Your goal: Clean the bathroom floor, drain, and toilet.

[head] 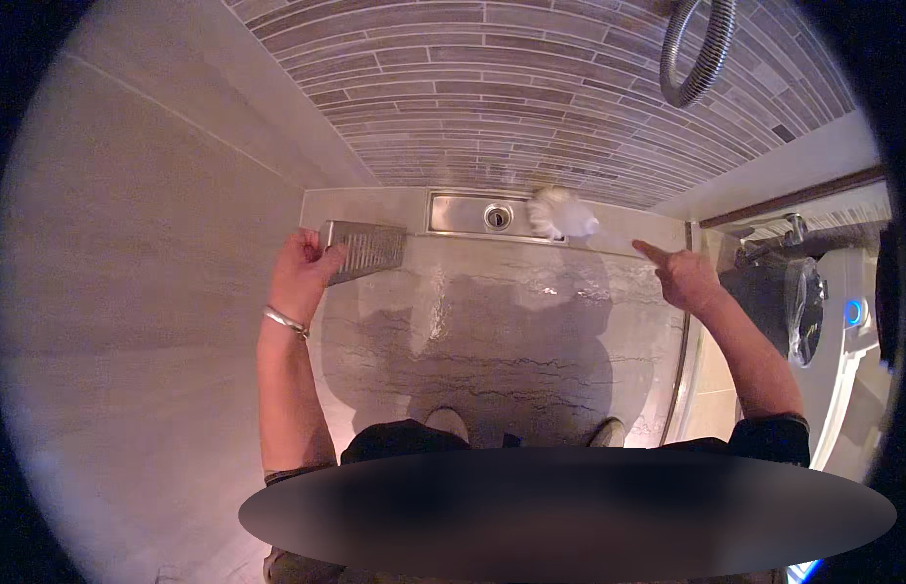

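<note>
My left hand (307, 266), with a silver bangle at the wrist, grips one end of a slotted metal drain cover (369, 252), held tilted by the left wall. In the floor along the tiled wall sits a stainless steel drain channel (460, 214), uncovered, with a round drain outlet (498, 216) in it. A blurred white wad (562, 213), perhaps tissue or cloth, covers the right end of the channel; whether it rests there or is in the air I cannot tell. My right hand (686, 277) is to the right of the wad, index finger stretched out, other fingers curled, holding nothing visible.
Wet marble-look floor (497, 350) lies between my feet and the drain. A coiled metal shower hose (697, 55) hangs before the strip-tiled wall (482, 87). Beyond the metal threshold (679, 379) on the right are a dark bin-like container (759, 299) and a white fixture with a blue-lit ring (853, 312).
</note>
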The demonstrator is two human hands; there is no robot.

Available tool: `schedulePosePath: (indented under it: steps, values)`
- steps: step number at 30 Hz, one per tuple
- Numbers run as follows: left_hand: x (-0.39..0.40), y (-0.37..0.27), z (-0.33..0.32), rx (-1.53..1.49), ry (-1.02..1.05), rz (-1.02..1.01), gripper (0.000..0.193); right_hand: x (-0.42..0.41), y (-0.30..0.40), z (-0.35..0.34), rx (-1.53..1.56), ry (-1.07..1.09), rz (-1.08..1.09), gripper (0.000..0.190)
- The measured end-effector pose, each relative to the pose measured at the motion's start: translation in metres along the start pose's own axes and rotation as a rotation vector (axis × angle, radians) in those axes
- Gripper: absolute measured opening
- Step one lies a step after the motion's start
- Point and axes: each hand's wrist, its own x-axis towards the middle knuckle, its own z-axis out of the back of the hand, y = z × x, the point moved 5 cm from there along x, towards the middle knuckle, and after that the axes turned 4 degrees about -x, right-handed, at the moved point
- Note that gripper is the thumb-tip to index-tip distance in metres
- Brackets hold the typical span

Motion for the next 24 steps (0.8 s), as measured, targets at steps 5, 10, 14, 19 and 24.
schedulePosePath:
  steps: [5, 10, 14, 19, 24]
  values:
    - [0.007, -0.004, -0.001, 0.175, -0.032, -0.055, 0.031, 0.013, 0.042, -0.023, 0.179, 0.011, 0.077, 0.064]
    - [0.006, -0.009, 0.009, 0.222, -0.100, -0.040, 0.030, 0.049, 0.107, 0.005, 0.180, -0.062, 0.141, 0.064]
    - [0.009, -0.015, 0.010, 0.056, -0.092, -0.119, 0.026, 0.045, 0.098, -0.009, 0.101, -0.059, 0.163, 0.068]
    - [0.015, 0.001, -0.003, -0.145, -0.144, -0.025, 0.020, -0.015, 0.001, -0.019, 0.603, -0.043, 0.039, 0.054]
    - [0.051, 0.055, -0.073, -0.391, -0.007, 0.084, 0.017, -0.085, -0.041, -0.050, 0.875, -0.034, -0.163, 0.052]
